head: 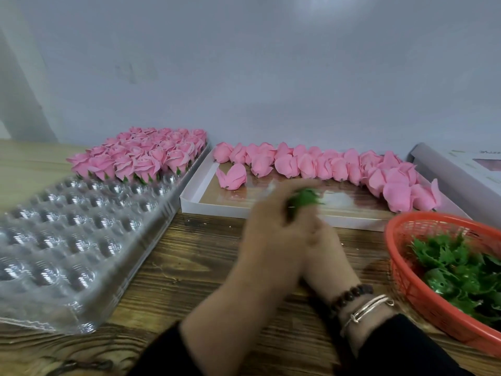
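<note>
My left hand (271,234) and my right hand (328,248) meet over the wooden table's middle, both blurred by motion. A green leafy calyx (303,199) sticks out from the curled fingers of my left hand. My right hand's fingers run in under the left hand and are hidden. Loose pink rose heads (325,166) lie in rows in a shallow white box (189,202) just behind my hands. On the left, a clear plastic blister tray (81,240) holds finished pink roses (141,156) with green bases at its far end.
A red plastic basket (401,267) full of green calyxes (455,267) stands at the right, close to my right wrist. A pale printed box (461,169) lies at the far right. A plain wall rises right behind the trays.
</note>
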`<action>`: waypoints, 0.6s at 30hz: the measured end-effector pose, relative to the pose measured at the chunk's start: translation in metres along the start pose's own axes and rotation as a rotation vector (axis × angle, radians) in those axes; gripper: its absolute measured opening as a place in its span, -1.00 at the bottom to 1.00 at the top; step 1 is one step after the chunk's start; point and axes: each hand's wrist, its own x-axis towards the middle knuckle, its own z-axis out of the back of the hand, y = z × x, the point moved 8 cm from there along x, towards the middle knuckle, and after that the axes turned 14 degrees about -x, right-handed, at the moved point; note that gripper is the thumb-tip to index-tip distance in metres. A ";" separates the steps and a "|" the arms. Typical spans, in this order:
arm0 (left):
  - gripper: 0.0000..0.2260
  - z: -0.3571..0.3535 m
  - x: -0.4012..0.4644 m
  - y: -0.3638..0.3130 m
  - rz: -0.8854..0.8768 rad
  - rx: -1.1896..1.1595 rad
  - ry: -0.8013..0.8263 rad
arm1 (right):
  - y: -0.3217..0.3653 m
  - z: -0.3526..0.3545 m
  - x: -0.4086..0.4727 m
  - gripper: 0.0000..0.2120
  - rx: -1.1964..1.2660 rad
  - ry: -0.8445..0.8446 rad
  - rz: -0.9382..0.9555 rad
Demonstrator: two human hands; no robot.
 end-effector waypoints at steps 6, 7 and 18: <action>-0.81 0.110 -0.013 0.017 0.171 -0.261 -0.371 | 0.007 0.003 -0.004 -0.78 0.087 0.010 0.024; -0.81 0.113 -0.012 0.023 0.198 -0.273 -0.383 | 0.007 0.005 -0.004 -0.77 0.088 -0.005 0.021; -0.77 0.095 -0.009 0.057 0.434 -0.560 -0.270 | 0.026 0.027 -0.046 -0.83 0.087 -0.257 0.105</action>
